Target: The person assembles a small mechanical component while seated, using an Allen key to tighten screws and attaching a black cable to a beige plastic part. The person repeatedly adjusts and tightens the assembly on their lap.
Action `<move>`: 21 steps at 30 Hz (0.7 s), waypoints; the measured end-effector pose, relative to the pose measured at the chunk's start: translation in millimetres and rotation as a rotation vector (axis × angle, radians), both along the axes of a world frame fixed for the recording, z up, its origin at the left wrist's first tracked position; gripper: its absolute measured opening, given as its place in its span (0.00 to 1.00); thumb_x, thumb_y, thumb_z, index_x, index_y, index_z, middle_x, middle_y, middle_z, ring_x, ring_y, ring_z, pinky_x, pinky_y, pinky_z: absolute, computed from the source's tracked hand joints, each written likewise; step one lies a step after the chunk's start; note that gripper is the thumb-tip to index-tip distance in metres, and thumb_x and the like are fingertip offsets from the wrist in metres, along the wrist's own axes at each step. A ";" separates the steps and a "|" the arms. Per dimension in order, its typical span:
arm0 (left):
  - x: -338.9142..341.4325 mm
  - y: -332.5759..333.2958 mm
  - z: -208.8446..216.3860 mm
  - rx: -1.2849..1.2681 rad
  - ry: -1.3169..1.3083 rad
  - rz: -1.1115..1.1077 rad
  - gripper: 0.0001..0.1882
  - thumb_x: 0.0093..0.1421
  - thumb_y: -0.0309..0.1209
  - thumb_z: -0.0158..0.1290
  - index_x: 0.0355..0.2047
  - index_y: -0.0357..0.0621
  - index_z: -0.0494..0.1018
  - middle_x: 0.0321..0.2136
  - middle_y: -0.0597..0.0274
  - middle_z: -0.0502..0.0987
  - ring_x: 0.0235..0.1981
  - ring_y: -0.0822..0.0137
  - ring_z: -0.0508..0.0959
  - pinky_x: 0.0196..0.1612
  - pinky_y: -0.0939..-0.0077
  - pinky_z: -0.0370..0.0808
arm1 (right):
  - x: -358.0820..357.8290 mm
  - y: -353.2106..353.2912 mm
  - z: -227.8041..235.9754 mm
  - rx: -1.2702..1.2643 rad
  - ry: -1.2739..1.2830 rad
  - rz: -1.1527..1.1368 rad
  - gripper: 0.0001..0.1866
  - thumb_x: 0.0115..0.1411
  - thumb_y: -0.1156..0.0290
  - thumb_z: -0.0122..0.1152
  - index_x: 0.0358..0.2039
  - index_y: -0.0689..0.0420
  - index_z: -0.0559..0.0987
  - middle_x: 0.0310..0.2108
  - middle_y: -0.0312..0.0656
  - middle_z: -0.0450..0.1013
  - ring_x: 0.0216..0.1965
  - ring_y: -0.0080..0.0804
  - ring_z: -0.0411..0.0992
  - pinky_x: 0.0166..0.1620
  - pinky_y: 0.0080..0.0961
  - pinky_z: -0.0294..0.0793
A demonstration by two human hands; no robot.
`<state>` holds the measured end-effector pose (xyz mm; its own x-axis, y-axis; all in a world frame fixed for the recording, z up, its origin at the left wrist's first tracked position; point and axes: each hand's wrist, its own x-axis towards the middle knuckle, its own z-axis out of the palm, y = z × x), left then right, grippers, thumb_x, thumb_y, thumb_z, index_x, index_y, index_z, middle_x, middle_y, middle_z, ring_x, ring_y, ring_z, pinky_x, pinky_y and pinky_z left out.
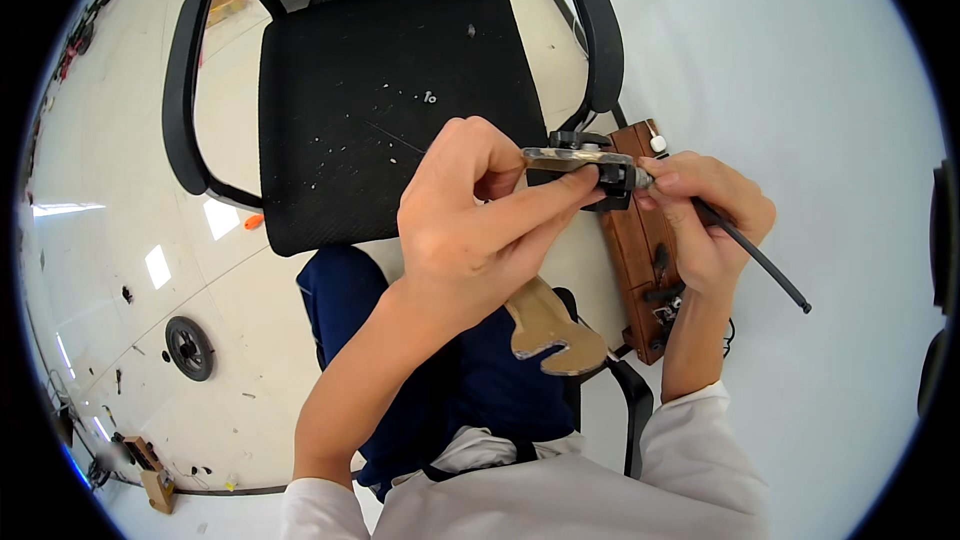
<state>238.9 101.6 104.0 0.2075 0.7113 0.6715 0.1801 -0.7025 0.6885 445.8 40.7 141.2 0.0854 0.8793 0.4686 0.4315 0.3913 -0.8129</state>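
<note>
From the head camera, the left hand (470, 210) pinches a flat metal strip (572, 156) bearing a small black block (612, 183), above a black chair seat (380, 100). The right hand (705, 215) grips a thin black rod (755, 255) whose tip meets that block, beside a brown wooden board (640, 240) on the white table (800, 90).

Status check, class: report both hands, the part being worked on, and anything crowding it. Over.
Left hand pinching small black fitting on flat metal bracket. Right hand gripping thin black rod at fitting's end. Wooden block directly beneath; black chair seat behind.

A black office chair (385, 110) stands on a glossy pale tiled floor (120, 270) beside a white table (800, 90).
</note>
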 end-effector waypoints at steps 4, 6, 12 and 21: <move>-13.7 -15.2 9.3 -0.054 0.036 -0.059 0.19 0.41 0.24 0.74 0.36 0.48 0.88 0.23 0.70 0.59 0.23 0.74 0.58 0.23 0.79 0.53 | -15.3 -14.9 16.5 -0.176 0.139 -0.014 0.09 0.53 0.93 0.60 0.32 0.69 0.84 0.28 0.49 0.81 0.28 0.30 0.80 0.32 0.21 0.79; -19.1 -26.1 11.6 -0.078 0.064 -0.058 0.18 0.42 0.23 0.73 0.37 0.48 0.87 0.23 0.70 0.60 0.23 0.74 0.59 0.23 0.78 0.53 | -21.1 -23.6 28.4 -0.251 0.069 -0.027 0.08 0.55 0.90 0.61 0.34 0.69 0.84 0.28 0.47 0.81 0.28 0.29 0.80 0.33 0.20 0.79; -30.9 -60.5 26.0 -0.088 0.277 0.148 0.14 0.45 0.25 0.71 0.36 0.50 0.87 0.19 0.68 0.63 0.21 0.70 0.64 0.23 0.75 0.60 | -29.4 -38.7 38.2 -0.439 0.114 0.086 0.04 0.58 0.83 0.63 0.34 0.69 0.84 0.28 0.44 0.81 0.28 0.26 0.80 0.34 0.19 0.80; -57.5 -83.5 39.5 0.019 0.351 0.293 0.09 0.50 0.24 0.70 0.34 0.44 0.86 0.16 0.68 0.70 0.15 0.77 0.66 0.18 0.81 0.60 | -71.9 -52.8 1.5 -0.324 0.478 0.184 0.06 0.60 0.80 0.64 0.38 0.67 0.82 0.32 0.42 0.81 0.31 0.23 0.80 0.37 0.19 0.81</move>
